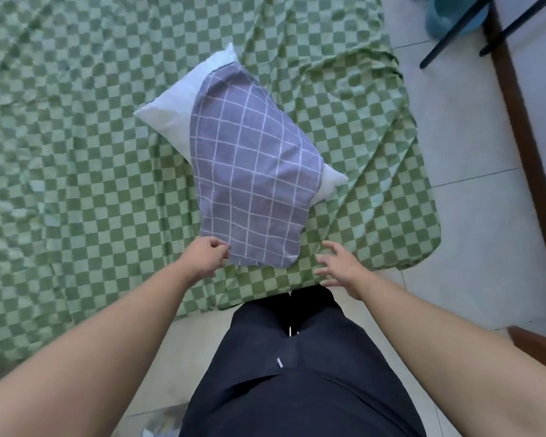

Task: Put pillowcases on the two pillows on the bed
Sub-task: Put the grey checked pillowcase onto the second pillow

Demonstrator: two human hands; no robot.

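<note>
A white pillow (175, 100) lies slantwise on the green checked bed sheet (76, 159). A purple pillowcase (252, 171) with a white grid is draped over most of it, leaving the pillow's far-left end and right corner bare. My left hand (206, 257) is at the pillowcase's near-left corner, its curled fingers pinching the edge. My right hand (341, 268) hovers just right of the near edge with fingers spread, touching nothing. Only one pillow is in view.
I stand at the bed's near corner, where the sheet hangs over the edge. Pale floor tiles (473, 159) run along the right. A dark wooden frame (522, 121), black metal legs (451, 36) and a blue bucket (445, 20) are at the upper right.
</note>
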